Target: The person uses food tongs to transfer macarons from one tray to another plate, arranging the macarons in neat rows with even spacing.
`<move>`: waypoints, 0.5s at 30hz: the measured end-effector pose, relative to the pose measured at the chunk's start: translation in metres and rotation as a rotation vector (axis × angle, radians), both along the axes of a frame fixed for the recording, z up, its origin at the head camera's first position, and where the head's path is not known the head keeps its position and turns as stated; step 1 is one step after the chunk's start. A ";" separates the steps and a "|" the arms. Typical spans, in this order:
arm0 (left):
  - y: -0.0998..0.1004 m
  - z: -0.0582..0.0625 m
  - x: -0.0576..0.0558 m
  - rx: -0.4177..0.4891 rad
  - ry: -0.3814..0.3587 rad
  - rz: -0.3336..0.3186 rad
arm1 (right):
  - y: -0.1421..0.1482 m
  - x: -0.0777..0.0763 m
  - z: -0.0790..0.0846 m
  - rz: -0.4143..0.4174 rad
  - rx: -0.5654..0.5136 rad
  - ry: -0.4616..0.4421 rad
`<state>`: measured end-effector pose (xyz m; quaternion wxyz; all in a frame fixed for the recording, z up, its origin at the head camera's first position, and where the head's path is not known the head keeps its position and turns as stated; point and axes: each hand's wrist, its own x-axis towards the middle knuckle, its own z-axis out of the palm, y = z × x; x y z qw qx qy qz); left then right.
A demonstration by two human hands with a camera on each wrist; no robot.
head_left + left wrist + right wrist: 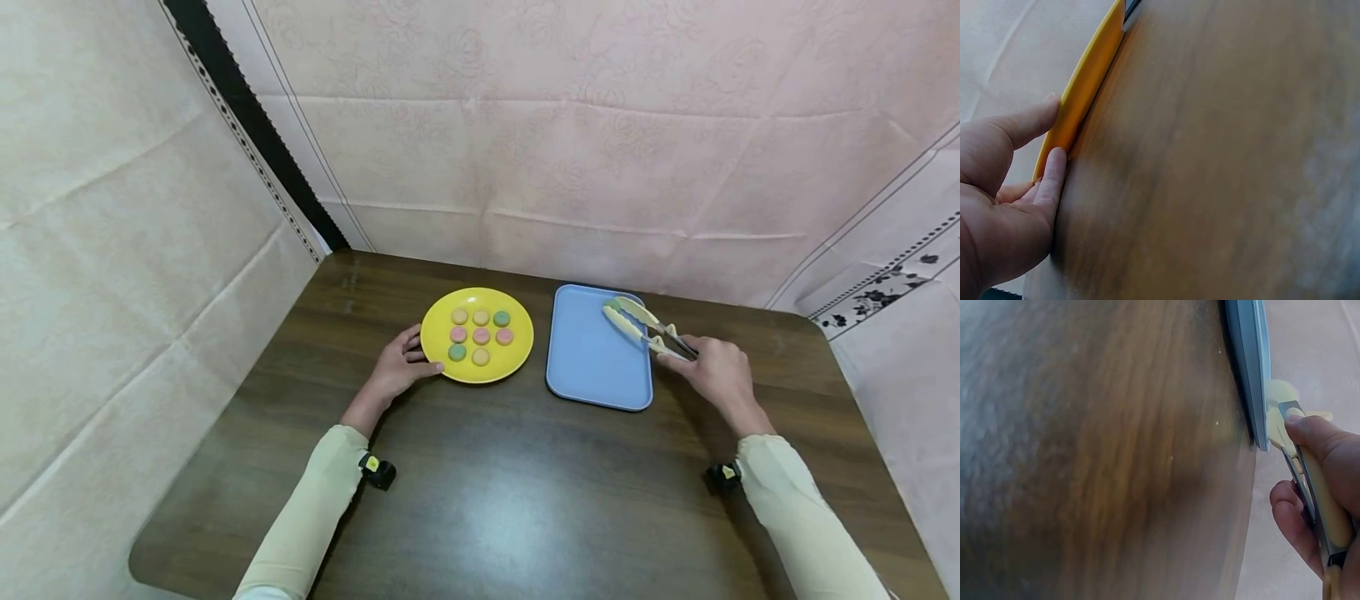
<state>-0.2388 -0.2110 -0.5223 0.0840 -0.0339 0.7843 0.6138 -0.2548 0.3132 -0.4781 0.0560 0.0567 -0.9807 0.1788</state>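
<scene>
My left hand (397, 365) holds the left edge of a round yellow plate (517, 358), its thumb at the near rim and its fingers around the side. In the left wrist view, the fingers lie along the plate's outer wall (1079, 94). Several small macarons stand in rows on the plate, among them a pink macaron (481, 336) and a green macaron (502, 318). My right hand (716, 371) grips a pair of cream-tipped metal tongs (660, 335). Between the tong tips is a green macaron (612, 305), over the far part of a blue tray (596, 367).
Plate and tray lie side by side near the far edge of a dark wooden table (480, 483). Patterned cloth (525, 167) hangs behind the table and at both sides. A small black wrist camera (378, 472) sits on the left sleeve, another (723, 476) on the right.
</scene>
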 end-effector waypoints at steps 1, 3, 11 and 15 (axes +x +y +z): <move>0.000 0.000 0.000 -0.002 -0.001 -0.003 | -0.001 0.000 0.000 0.000 0.000 -0.002; 0.000 -0.001 -0.001 0.000 -0.006 -0.002 | -0.001 0.000 0.001 -0.001 0.003 -0.005; -0.001 0.000 -0.002 0.008 -0.029 -0.012 | 0.000 0.001 0.000 0.012 0.010 0.016; -0.002 0.001 -0.001 0.009 -0.027 -0.010 | -0.001 0.004 0.000 0.010 0.001 0.035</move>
